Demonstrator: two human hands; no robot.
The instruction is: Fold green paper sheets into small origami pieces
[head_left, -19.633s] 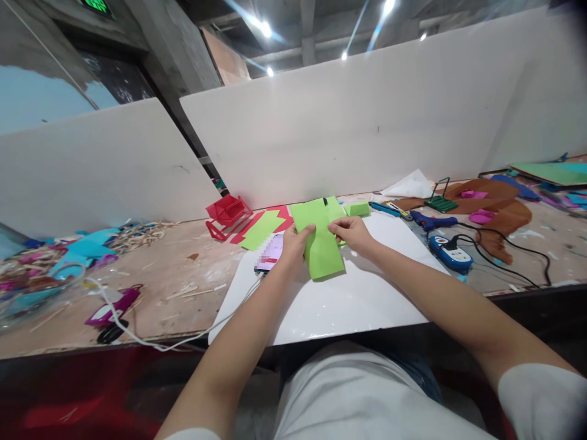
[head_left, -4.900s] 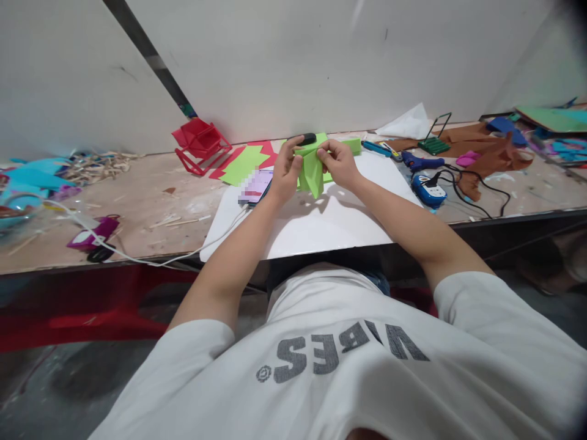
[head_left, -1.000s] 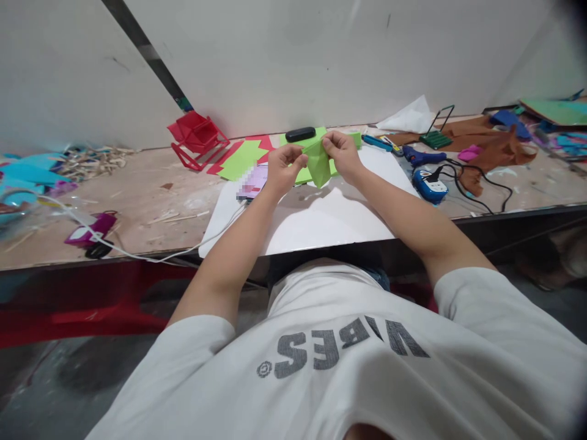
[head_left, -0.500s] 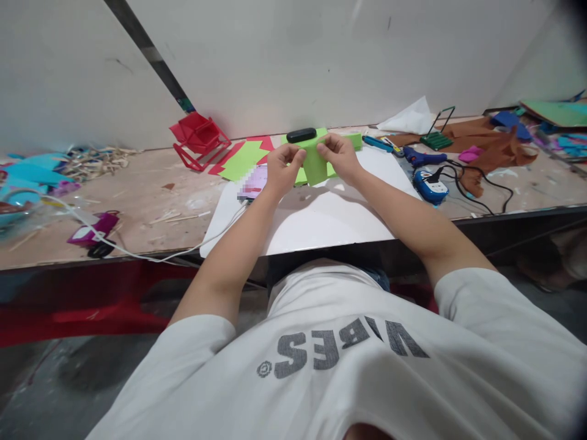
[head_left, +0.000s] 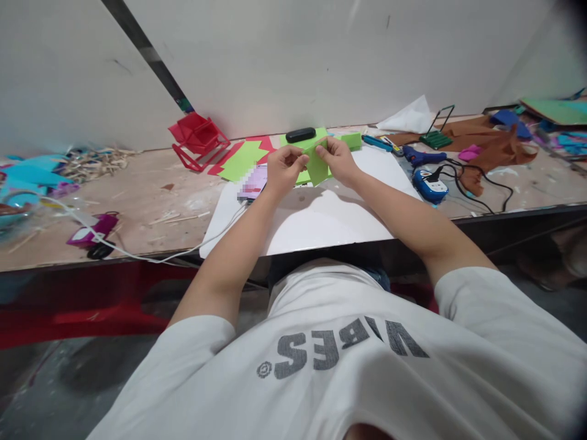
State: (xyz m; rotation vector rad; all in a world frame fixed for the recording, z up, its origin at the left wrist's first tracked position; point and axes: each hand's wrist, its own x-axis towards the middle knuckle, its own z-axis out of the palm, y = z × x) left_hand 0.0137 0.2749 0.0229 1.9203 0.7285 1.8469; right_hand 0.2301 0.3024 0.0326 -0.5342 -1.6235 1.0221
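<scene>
Fingers (head_left: 295, 160) of left hand (head_left: 281, 167) and right hand (head_left: 338, 161) in tight pinch on green paper (head_left: 316, 171)

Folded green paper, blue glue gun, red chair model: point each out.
folded green paper (head_left: 317, 170), head view, on its lower flap.
blue glue gun (head_left: 420, 157), head view, on its body.
red chair model (head_left: 196, 130), head view, on its upper panel.

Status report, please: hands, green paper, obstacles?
Left hand and right hand pinch folded green paper, held above white board. Black case behind, apart.
</scene>
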